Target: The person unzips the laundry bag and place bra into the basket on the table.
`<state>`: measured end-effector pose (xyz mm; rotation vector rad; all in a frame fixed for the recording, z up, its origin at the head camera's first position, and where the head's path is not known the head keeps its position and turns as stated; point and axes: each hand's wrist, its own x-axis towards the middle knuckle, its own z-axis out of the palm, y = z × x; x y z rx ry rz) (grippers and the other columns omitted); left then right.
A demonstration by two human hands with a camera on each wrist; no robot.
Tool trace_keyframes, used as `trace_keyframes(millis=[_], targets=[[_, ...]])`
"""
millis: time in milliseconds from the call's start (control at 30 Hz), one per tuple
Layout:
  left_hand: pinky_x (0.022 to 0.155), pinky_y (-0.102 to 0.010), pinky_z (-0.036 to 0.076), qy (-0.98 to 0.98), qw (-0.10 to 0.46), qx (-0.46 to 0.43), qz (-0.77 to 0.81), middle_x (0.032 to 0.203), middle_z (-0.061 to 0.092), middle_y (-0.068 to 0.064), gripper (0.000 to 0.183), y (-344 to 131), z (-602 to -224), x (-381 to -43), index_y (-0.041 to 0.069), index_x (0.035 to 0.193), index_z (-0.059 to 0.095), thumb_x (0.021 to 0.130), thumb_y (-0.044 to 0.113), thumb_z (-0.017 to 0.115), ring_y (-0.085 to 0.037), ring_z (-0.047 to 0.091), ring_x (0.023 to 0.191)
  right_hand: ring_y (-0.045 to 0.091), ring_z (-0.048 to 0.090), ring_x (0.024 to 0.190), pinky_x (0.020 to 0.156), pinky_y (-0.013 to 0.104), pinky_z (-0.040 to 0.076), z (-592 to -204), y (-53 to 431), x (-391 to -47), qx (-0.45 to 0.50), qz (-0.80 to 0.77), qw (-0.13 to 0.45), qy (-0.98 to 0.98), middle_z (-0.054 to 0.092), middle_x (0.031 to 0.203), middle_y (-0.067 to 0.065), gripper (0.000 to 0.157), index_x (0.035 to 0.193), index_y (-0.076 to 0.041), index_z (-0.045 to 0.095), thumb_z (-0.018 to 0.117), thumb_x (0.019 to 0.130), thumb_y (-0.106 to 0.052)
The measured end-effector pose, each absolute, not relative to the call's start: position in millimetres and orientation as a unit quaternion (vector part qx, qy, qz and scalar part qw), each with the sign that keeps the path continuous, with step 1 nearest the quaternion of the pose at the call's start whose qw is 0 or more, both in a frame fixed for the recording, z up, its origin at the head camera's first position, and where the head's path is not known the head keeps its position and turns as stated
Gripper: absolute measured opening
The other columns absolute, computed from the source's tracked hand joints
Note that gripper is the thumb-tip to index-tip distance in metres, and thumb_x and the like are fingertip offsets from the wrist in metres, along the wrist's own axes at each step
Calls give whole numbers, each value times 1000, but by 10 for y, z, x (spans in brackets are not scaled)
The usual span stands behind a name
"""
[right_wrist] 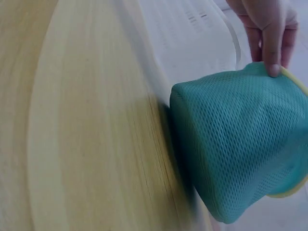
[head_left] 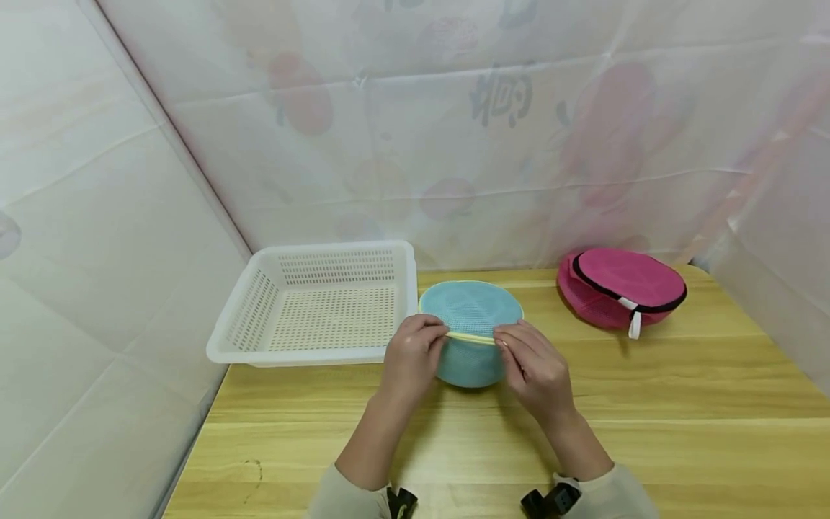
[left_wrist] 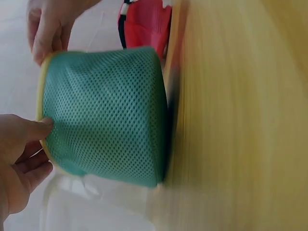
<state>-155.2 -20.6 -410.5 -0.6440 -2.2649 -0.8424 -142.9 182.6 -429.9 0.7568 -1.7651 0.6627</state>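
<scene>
A round blue-green mesh laundry bag (head_left: 472, 364) with yellow zip trim stands upright in front of me, its mesh top facing up. At the near left of its trim my left hand (head_left: 413, 357) pinches the edge between thumb and fingers. My right hand (head_left: 537, 367) pinches the same trim a short way to the right. From the left wrist, the bag's mesh side (left_wrist: 103, 115) shows between both hands. The bag's base (right_wrist: 195, 159) is close to the table in the right wrist view; whether it touches cannot be told.
To the left of the bag, a white perforated plastic basket (head_left: 410, 288) sits close beside it. A pink mesh bag (head_left: 625, 277) with black trim and a white pull tab lies at the back right. The wooden table (head_left: 648, 404) meets fabric walls at the back and sides.
</scene>
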Motion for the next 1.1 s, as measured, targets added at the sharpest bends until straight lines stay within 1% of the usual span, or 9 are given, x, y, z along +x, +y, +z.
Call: trace_keyframes(millis=[133, 233, 333, 433, 533, 667, 733, 900, 1100], targets=[[84, -21, 61, -868, 312, -226, -314, 98, 74, -4, 11, -260, -4116, -1579, 4, 93, 82, 84, -2, 81, -18, 73, 95, 31, 72, 84, 110, 29, 51, -4333, 1788, -1421, 328, 290, 516, -736, 76, 92, 16, 30, 91, 6, 77, 61, 104, -16], [87, -21, 60, -875, 302, -233, -297, 102, 74, -5, 13, -268, -4092, -1564, 3, 95, 81, 84, -2, 81, -18, 73, 99, 31, 72, 84, 109, 27, 51, -4363, 1747, -1409, 336, 298, 507, -736, 77, 93, 15, 30, 92, 5, 77, 61, 104, -16], [91, -22, 59, -874, 292, -275, -273, 105, 74, -4, 17, -242, -4037, -1511, 5, 98, 81, 82, 1, 84, -18, 71, 102, 31, 72, 86, 111, 26, 49, -4377, 1714, -1399, 337, 299, 502, -738, 77, 95, 15, 30, 94, 5, 78, 61, 104, -18], [91, -19, 57, -861, 292, -335, -248, 104, 73, -1, 20, -179, -4001, -1451, 7, 99, 81, 80, 8, 88, -15, 70, 101, 31, 73, 87, 109, 26, 51, -4378, 1687, -1396, 341, 302, 502, -735, 77, 96, 16, 30, 96, 5, 78, 60, 105, -17], [88, -15, 56, -845, 306, -367, -239, 99, 73, 0, 16, -115, -4005, -1418, 8, 97, 81, 82, 11, 87, -13, 69, 96, 32, 73, 86, 107, 27, 53, -4376, 1669, -1396, 348, 301, 506, -730, 77, 96, 17, 30, 96, 6, 78, 60, 105, -16], [85, -14, 56, -840, 312, -357, -264, 94, 73, 1, 9, -97, -4050, -1430, 8, 91, 82, 83, 7, 85, -13, 69, 92, 32, 73, 86, 108, 25, 51, -4370, 1669, -1393, 347, 296, 509, -730, 77, 95, 17, 31, 94, 7, 78, 59, 105, -16], [85, -15, 57, -840, 308, -346, -282, 93, 72, 1, 9, -116, -4066, -1448, 8, 89, 82, 81, 6, 86, -14, 69, 92, 31, 73, 85, 110, 24, 50, -4364, 1678, -1396, 345, 295, 510, -731, 77, 94, 17, 31, 93, 7, 77, 59, 105, -15], [84, -15, 58, -841, 301, -331, -304, 94, 73, 1, 10, -171, -4073, -1493, 7, 90, 82, 80, 5, 86, -14, 70, 93, 32, 73, 83, 110, 25, 49, -4341, 1702, -1404, 338, 290, 518, -730, 77, 92, 17, 32, 90, 8, 77, 60, 104, -15], [85, -18, 59, -839, 313, -305, -323, 94, 74, 0, 10, -231, -4091, -1559, 7, 89, 82, 81, 5, 86, -14, 71, 94, 32, 72, 82, 108, 24, 51, -4300, 1735, -1413, 331, 294, 524, -728, 77, 92, 18, 31, 90, 8, 77, 61, 104, -15]])
